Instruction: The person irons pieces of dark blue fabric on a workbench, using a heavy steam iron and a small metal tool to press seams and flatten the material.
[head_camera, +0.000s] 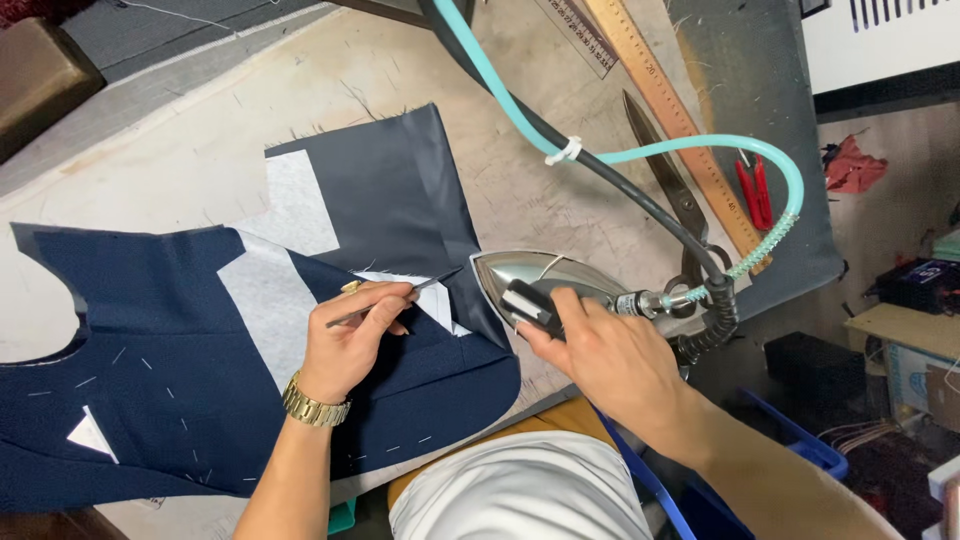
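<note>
Navy cloth (150, 380) lay under the left hand (350, 340), which pinched a thin metal tool (400, 298); the right hand (610, 360) gripped the steam iron (545, 280) beside it on the scuffed worktop (520, 180)

Large scissors (668, 190), a wooden ruler (668, 110) and red clippers (754, 192) lie on the worktable (200, 150).

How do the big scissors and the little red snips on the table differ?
The big scissors are dark metal and long; the red snips are short and bright red. The big scissors lie partly under the iron's black cord and teal hose; the red snips lie beside the wooden ruler, with only the hose across their top. Both rest untouched, away from the right hand on the steam iron.
</note>
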